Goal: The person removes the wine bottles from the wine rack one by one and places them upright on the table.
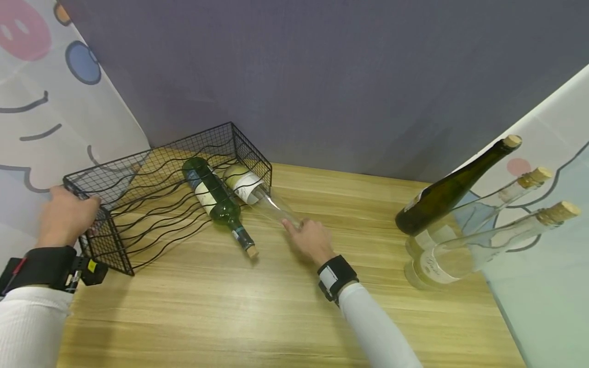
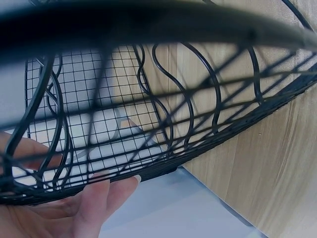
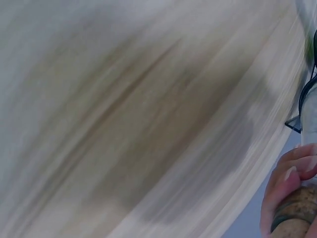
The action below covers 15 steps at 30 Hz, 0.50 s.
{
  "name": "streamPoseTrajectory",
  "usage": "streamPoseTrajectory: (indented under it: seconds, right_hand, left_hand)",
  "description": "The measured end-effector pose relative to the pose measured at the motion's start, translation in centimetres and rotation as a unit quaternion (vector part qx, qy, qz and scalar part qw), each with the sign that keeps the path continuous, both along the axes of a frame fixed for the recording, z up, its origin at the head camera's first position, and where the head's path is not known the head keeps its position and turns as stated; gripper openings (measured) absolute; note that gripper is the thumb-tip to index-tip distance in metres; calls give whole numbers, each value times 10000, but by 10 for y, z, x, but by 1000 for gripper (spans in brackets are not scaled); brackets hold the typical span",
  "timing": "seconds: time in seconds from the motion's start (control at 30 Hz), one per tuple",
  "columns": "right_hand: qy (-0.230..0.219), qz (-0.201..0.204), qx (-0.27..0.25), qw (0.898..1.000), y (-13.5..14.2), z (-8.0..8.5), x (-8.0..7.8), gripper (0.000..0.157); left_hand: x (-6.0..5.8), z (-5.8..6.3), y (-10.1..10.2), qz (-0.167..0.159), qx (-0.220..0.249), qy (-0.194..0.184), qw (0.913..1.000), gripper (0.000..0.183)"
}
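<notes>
White sleeves (image 1: 378, 327); black wrist straps (image 1: 49, 267); small yellow marking (image 1: 92, 266).

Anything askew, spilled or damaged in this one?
The wire rack looks askew: its long back side slants against the foot of the grey backdrop instead of running parallel. Otherwise nothing stands out; I see no spill on the wooden tabletop and no breakage.

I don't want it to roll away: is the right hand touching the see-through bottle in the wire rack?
Touching. The right wrist view shows the right hand curled round the see-through bottle by its neck, near the cork.
</notes>
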State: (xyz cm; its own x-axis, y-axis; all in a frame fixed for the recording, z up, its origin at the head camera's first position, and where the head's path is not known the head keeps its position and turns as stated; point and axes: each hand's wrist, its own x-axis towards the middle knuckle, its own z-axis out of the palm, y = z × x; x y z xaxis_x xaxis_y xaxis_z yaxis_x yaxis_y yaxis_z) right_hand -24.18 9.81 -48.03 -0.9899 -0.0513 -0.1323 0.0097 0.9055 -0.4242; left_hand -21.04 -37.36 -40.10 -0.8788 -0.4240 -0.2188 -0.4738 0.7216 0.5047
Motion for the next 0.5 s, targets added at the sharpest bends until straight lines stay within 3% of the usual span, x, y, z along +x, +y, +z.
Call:
streamPoseTrajectory:
  seconds: [0.5]
  right_hand:
    - [153, 241, -40, 9996, 17, 9, -3, 67]
  left_hand:
    - [2, 4, 6, 87, -92, -22, 9999, 83]
